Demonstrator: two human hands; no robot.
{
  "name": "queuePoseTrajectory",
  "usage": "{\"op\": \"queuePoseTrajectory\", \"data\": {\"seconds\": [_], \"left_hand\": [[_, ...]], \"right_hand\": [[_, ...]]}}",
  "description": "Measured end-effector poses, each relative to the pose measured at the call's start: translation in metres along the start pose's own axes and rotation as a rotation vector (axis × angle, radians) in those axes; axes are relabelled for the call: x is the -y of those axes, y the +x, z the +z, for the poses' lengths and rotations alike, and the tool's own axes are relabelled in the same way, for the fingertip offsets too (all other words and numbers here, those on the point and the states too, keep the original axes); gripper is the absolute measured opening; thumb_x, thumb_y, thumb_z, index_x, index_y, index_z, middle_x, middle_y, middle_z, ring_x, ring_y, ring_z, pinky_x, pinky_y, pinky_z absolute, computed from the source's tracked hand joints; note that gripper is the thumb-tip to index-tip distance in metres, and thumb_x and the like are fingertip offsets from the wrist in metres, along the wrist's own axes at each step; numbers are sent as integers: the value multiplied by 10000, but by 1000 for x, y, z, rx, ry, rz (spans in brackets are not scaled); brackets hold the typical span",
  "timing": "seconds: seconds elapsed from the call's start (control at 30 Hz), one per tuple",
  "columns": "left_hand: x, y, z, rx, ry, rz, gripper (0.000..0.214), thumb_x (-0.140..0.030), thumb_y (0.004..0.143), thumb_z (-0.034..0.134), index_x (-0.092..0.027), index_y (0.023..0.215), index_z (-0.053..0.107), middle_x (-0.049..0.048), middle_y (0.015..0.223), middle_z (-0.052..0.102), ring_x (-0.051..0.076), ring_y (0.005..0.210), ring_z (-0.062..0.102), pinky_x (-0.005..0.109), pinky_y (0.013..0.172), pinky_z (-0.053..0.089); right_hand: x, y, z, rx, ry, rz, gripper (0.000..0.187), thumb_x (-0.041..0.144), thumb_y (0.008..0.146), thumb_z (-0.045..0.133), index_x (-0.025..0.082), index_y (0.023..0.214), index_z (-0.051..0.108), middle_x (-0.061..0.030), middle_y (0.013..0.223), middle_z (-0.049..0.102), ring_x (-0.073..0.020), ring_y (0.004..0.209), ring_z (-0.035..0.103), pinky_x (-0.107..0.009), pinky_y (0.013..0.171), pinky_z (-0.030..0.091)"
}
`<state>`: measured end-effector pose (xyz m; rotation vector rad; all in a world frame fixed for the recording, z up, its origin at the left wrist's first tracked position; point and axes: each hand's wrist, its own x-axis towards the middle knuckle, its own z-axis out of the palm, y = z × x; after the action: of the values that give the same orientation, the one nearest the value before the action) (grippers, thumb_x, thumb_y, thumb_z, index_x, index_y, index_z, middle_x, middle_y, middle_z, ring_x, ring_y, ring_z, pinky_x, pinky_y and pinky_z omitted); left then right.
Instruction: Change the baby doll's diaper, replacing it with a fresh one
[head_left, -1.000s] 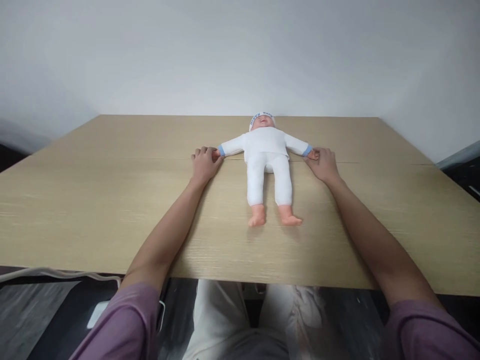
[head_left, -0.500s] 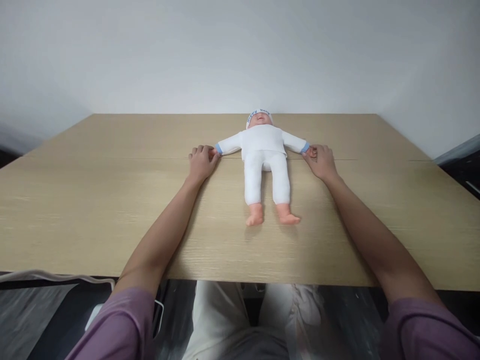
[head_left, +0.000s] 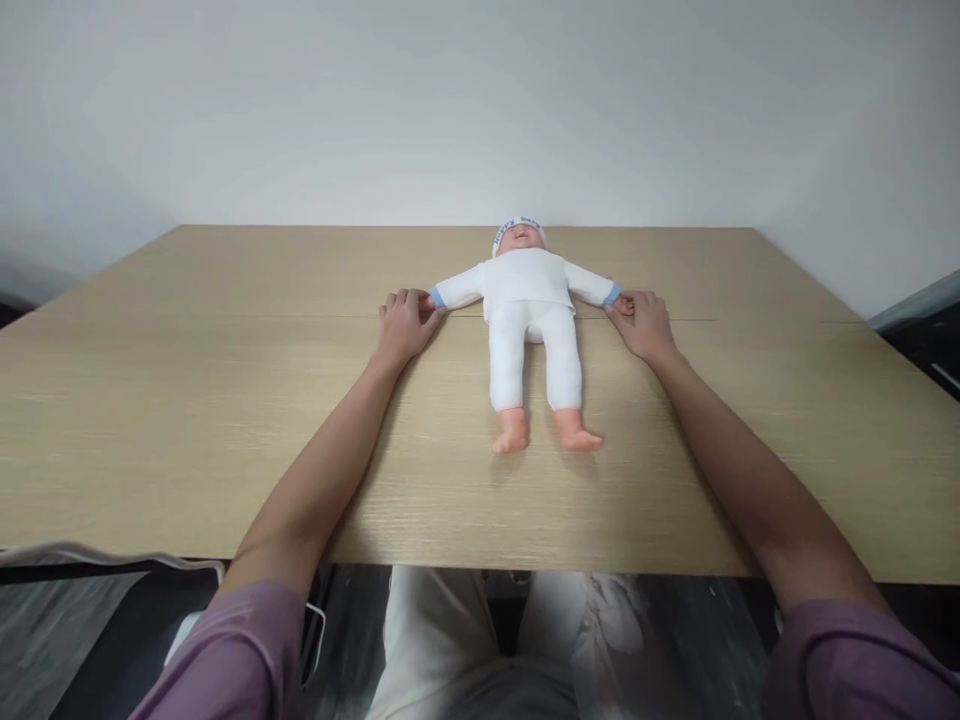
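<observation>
A white-clad, blue-cuffed baby doll [head_left: 531, 278] lies face-up on the pale wood-grain tabletop [head_left: 187, 400] — left hand [head_left: 405, 325] and right hand [head_left: 646, 325] each clamped on 1 outstretched arm's end.

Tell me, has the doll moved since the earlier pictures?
No, not visibly: against the seam of the table, the doll lies at the same place; the slight picture shift looks like camera movement.

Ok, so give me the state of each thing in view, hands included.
Baby doll: lying on its back, head away from the person
Hat: on the doll's head
Sleeves: spread out to both sides
Feet: bare, slightly apart
Left hand: holding the end of one doll arm
Right hand: holding the other
Wooden table: flat, thin seam across
</observation>
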<state>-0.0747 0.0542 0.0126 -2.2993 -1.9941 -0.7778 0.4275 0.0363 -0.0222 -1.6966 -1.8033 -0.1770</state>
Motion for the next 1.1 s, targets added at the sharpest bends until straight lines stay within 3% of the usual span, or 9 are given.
{"op": "queuePoseTrajectory", "data": {"seconds": [0.27, 0.7, 0.87, 1.1], "left_hand": [[6, 4, 6, -13, -11, 3, 483, -547, 1107, 468, -192, 1377, 654, 197, 1442, 678, 409, 1377, 539, 553, 1127, 422], [6, 1, 3, -35, -12, -20, 429, -495, 1057, 581, -208, 1363, 671, 191, 1457, 677, 410, 1375, 549, 536, 1111, 437], [6, -2, 2, -41, -24, -40, 359, -404, 1049, 594, -218, 1349, 664, 193, 1468, 668, 416, 1380, 546, 542, 1107, 433], [6, -7, 1, -50, -27, -59, 334, -274, 1052, 510, -211, 1344, 660, 203, 1473, 660, 407, 1374, 547, 540, 1095, 427]], "right_hand": [[-3, 2, 2, 4, 21, 1, 479, 562, 1027, 581, 178, 1267, 738, -222, 1249, 751, -394, 1141, 622, -554, 1038, 498], [-1, 1, -1, 7, 72, -36, 401, 461, 997, 605, 179, 1262, 712, -225, 1257, 757, -410, 1191, 638, -591, 1100, 489], [-1, -2, -2, -3, 79, -39, 426, 387, 918, 659, 170, 1284, 693, -227, 1263, 741, -425, 1221, 626, -595, 1108, 497], [-2, -6, 0, -22, 66, -40, 439, 376, 913, 644, 182, 1307, 674, -218, 1283, 720, -411, 1220, 618, -595, 1105, 509]]}}
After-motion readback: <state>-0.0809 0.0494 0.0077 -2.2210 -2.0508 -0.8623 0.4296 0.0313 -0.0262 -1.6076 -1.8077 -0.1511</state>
